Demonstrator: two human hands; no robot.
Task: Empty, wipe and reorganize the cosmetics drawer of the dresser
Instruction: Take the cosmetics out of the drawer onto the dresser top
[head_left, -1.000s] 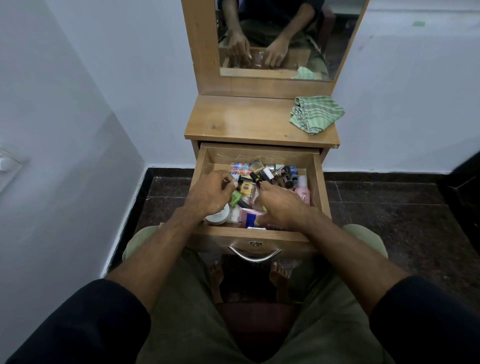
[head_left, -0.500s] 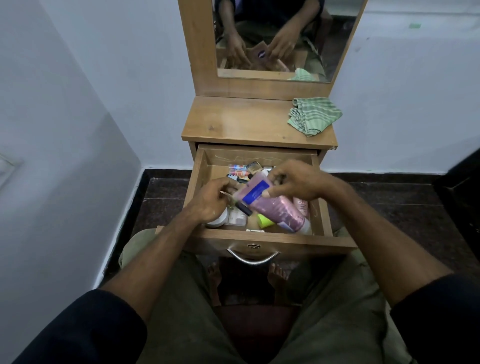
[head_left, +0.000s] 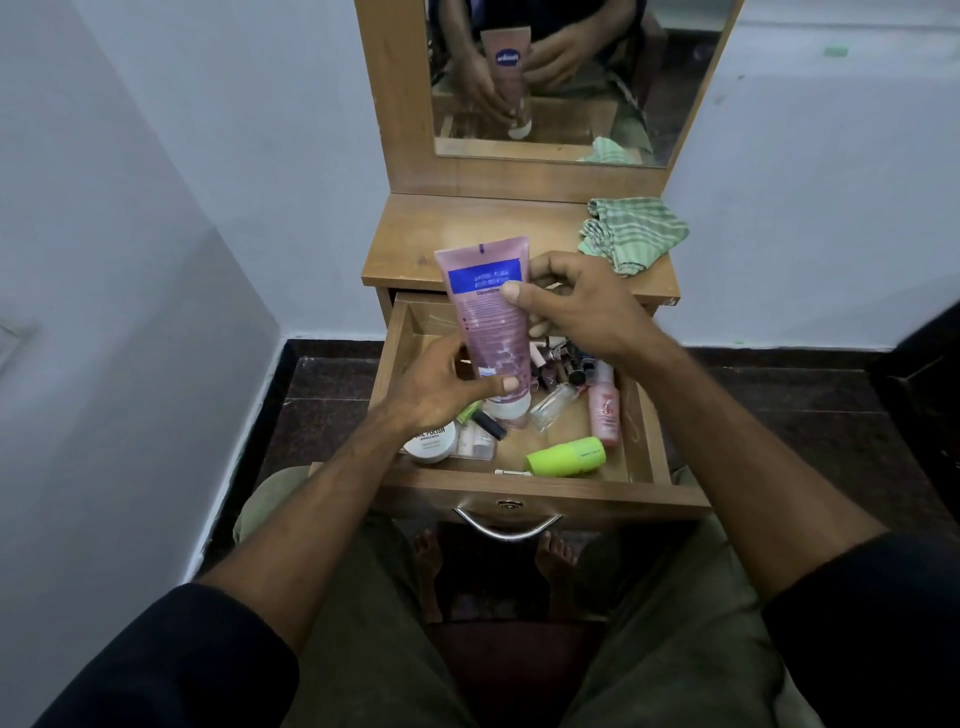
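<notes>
The dresser (head_left: 498, 244) and its open drawer (head_left: 519, 488) are smooth, lightly glossy wood; the drawer's handle (head_left: 508, 529) is shiny curved metal. The pink tube (head_left: 493, 322) looks like soft satin plastic with a white cap. The small bottle (head_left: 555, 405) is clear and glassy. The lime container (head_left: 566, 456) is matt plastic. The striped green cloth (head_left: 631, 234) is rumpled woven fabric. The mirror (head_left: 571, 78) is glossy.

Lifted clear of the drawer (head_left: 519, 488) and turned upright, cap down: pink tube (head_left: 493, 322), now gripped by both left hand (head_left: 441, 389) and right hand (head_left: 576, 306).
</notes>
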